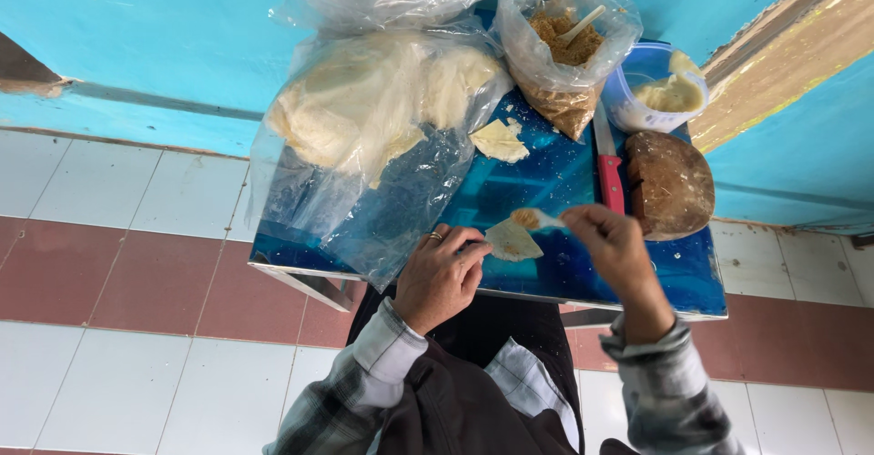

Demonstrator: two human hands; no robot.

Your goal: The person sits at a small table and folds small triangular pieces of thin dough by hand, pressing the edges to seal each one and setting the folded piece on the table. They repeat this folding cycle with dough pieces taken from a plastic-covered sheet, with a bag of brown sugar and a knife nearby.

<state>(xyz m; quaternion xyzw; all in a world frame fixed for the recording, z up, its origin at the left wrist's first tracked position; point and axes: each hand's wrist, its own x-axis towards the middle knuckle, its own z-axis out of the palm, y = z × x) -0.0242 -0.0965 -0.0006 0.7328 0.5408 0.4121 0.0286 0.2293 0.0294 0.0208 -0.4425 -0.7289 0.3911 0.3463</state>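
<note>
A: Head view, the only 1 here. What is each hand doing?

B: The left hand (442, 273) lies on the blue surface (564, 177), fingertips pressed together on the edge of a small pale wrapper (512, 241). That pins the thin sheet flat so it cannot slide. A ring shows on 1 finger.

A: And the right hand (608, 237)?

B: It is closed in a pinch on the handle of a white spoon (537, 219), whose bowl carries brown filling and sits just over the wrapper's upper edge. Holding the handle's end keeps the fingers away from the filling.

A: Where do the supplies sit?

B: At the far side of the surface, within reach. A clear bag of brown crumbly filling (564, 50) stands open with a stick or second spoon in it. Beside it is a white tub of pale paste (660, 91). A big plastic bag of pale wrappers (373, 109) lies to the left, probably covered so they do not dry; 1 loose wrapper piece (499, 139) rests near it.

A: Anything else?

B: A red-handled knife (608, 164) lies between the filling bag and a round wooden block (669, 185), blade pointing away from the person. Below the surface is a tiled floor (137, 273).
</note>
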